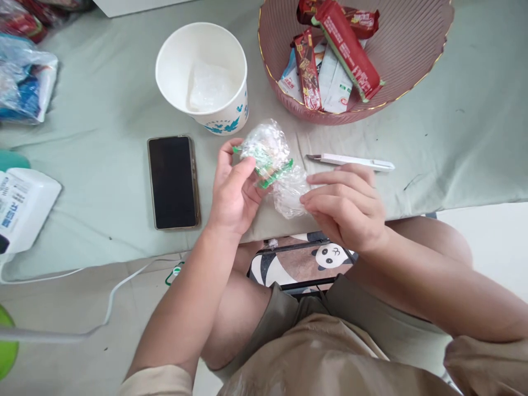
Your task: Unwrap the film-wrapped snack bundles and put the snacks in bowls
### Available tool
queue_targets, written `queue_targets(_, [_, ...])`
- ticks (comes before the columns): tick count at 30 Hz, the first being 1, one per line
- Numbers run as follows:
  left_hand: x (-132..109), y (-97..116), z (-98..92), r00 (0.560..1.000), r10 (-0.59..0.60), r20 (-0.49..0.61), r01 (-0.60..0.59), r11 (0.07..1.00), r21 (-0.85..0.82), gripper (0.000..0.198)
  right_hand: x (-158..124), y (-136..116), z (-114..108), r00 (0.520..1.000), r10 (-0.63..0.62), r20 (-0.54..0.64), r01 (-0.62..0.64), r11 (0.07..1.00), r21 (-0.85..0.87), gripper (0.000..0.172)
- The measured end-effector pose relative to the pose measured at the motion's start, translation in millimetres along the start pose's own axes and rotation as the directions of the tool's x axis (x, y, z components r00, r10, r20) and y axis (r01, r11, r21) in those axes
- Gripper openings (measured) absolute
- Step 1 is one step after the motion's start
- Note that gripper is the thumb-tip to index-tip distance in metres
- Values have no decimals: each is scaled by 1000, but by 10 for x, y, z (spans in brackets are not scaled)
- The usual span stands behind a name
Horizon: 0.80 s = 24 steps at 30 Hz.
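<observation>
My left hand grips a small clear packet with green edges, thumb on top; its contents look pale but are blurred by the shiny film. Crumpled clear plastic wrap hangs below and to the right of the packet. The fingertips of my right hand are pinched at the right edge of that wrap. Just beyond the right hand lies a white utility knife, its blade end pointing left. A white paper cup with blue leaf prints stands behind the left hand, with crumpled clear plastic inside.
A pink ribbed bowl with a gold rim holds several red-wrapped bars and white packets. A phone lies left of my hands. Farther left are a white device with a cable and a blue plastic bag. The cloth-covered table's edge runs below my hands.
</observation>
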State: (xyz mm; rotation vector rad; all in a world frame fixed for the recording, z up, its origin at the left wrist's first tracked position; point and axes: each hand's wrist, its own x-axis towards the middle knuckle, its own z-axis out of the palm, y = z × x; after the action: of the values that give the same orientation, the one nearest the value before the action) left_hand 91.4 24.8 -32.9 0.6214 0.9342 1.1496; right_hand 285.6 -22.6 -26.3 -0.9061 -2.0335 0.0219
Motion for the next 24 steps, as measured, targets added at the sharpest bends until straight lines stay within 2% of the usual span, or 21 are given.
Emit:
queue_targets(4, [2,-25,3,995,87,-43,-84,995,59,45,-13,-33,-32,992,-1,124,-17,988,152,12])
queue_targets(7, [-25,-67,-1,991,129,24,-131,978,162,43,10,-25,-80,978,54,200,-100,968,229,7])
queue_targets(9, [-42,-81,-22,985,78,154,-111,968,223,47,38,4,-115,983,141,121,-161,971,177,5])
queue_targets(11, [-53,-78,-51,953,-34,302,-56,958,283,56,64,49,-139,974,219,59,-222,974,49,13])
queue_targets(13, [-58,-63,-78,910,-123,396,-11,948,320,65,75,100,-144,964,241,114,-240,971,-19,21])
queue_targets(15, [-57,-45,-99,884,-173,435,19,942,336,71,70,143,-136,944,266,194,-272,962,6,17])
queue_targets(16, [-56,-36,-106,877,-190,442,30,939,344,73,64,158,-130,942,276,189,-288,957,40,11])
queue_targets(18, [-52,-19,-117,868,-216,447,40,928,371,73,53,175,-124,930,326,166,-343,936,83,7])
queue_targets(22, [-40,-4,-138,855,-229,465,28,916,399,66,52,187,-130,899,422,115,-434,892,128,17])
queue_targets(24, [-31,-8,-148,855,-223,468,18,915,404,66,55,189,-122,901,431,57,-434,887,158,17])
